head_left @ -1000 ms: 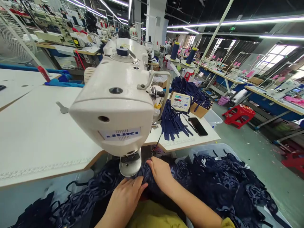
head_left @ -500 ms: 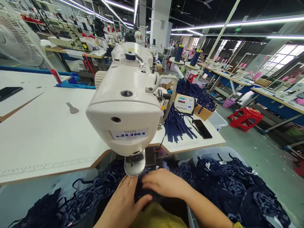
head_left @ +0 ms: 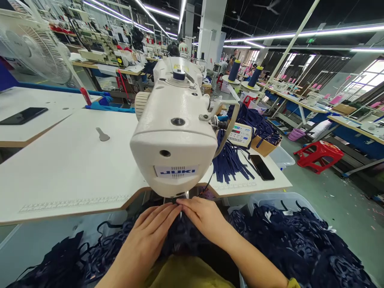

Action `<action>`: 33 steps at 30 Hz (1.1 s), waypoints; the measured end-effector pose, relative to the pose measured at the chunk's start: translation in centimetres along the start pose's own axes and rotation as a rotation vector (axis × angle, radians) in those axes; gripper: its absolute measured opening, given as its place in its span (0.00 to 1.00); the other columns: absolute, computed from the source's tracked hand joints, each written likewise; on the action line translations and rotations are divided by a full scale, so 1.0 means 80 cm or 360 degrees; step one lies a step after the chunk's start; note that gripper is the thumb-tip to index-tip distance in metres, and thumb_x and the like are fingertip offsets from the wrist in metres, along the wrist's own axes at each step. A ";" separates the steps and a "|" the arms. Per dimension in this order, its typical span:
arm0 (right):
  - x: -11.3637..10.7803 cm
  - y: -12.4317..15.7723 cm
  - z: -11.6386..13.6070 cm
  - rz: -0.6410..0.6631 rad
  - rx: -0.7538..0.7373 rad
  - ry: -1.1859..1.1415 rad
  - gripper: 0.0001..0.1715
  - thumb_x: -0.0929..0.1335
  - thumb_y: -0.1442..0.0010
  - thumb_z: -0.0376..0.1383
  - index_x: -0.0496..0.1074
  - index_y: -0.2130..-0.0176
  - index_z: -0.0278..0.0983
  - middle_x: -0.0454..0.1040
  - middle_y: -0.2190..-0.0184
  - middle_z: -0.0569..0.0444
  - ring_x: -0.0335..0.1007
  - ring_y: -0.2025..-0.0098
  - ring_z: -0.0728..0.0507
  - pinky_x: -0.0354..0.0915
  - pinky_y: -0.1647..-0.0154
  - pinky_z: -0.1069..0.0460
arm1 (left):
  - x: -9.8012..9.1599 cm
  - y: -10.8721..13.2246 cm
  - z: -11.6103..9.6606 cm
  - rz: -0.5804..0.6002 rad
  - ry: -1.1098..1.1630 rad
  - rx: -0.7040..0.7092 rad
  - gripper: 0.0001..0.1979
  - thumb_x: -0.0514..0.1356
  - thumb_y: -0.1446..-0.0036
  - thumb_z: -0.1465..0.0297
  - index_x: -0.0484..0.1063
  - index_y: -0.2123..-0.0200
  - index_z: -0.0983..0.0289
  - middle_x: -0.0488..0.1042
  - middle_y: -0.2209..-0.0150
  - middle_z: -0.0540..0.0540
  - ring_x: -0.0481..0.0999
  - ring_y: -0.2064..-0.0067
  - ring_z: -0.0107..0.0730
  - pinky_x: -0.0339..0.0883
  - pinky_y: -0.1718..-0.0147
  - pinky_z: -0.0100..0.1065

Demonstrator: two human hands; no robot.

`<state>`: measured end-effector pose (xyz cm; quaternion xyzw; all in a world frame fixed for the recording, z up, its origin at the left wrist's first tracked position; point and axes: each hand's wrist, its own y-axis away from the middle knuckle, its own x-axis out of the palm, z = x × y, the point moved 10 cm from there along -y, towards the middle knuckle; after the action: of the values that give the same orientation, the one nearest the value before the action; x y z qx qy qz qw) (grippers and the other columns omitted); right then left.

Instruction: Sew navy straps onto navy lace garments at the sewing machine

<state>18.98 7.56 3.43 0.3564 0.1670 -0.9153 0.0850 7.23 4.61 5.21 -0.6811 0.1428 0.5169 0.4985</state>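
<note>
Just below the head of a white JUKI sewing machine (head_left: 174, 150), my two hands meet at the sewing spot. My left hand (head_left: 150, 230) has its fingers together and pointing in toward the needle area. From the other side, my right hand (head_left: 205, 218) bends its fingers in until the fingertips almost touch the left ones. Both hold dark navy fabric (head_left: 187, 236), which hangs down toward my lap. The fingers cover most of the metal sewing arm and the needle, and the held edge of the fabric is hidden.
Heaps of navy pieces lie left (head_left: 111, 250) and right, the right one in a clear plastic bin (head_left: 255, 200). On the white tabletop (head_left: 75, 168) are a flat metal piece (head_left: 102, 135), navy strips (head_left: 229, 164), a control panel (head_left: 240, 135) and a phone (head_left: 262, 167).
Both hands have moved up against the machine's sewing end and closed together on the fabric. They now cover the metal arm that showed before. The view has shifted slightly left.
</note>
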 end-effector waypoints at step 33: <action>-0.014 -0.026 -0.044 -0.0266 0.0458 -0.0317 0.04 0.60 0.37 0.38 0.59 0.63 0.41 0.63 0.76 0.62 0.63 0.73 0.47 0.53 0.72 0.54 | -0.003 -0.021 0.000 0.0049 -0.0428 -0.0263 0.24 0.49 0.44 0.80 0.69 0.47 0.57 0.76 0.53 0.49 0.70 0.50 0.42 0.55 0.52 0.44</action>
<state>21.41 10.82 2.32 0.2576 0.0543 -0.9644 -0.0272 8.34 5.29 6.28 -0.6423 0.0422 0.6211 0.4472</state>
